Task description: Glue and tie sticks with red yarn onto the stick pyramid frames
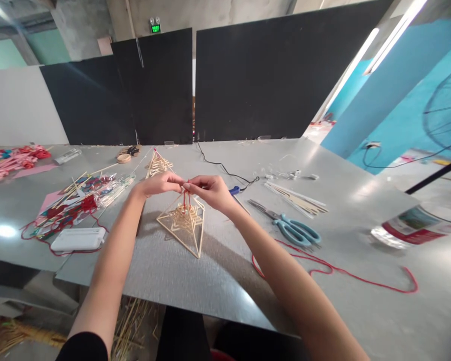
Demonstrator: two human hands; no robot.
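My left hand (163, 183) and my right hand (211, 191) meet above the table, fingertips pinched together on a thin red cord (185, 200). Below them, strands of that cord run down into a pyramid-shaped frame of pale wooden sticks (188, 218), with smaller nested layers of sticks inside. Its lower corners reach toward the front of the table. A second stick pyramid (158, 164) with a red tip stands just behind my left hand. The exact hold on the cord is partly hidden by my fingers.
Blue-handled scissors (296, 230), a loose red cord (334, 268) and a bundle of sticks (296, 199) lie to the right. A large bottle (417, 225) is farther right. At left are a white box (78, 239) and mixed craft materials (86, 203). Black panels (266, 80) stand behind.
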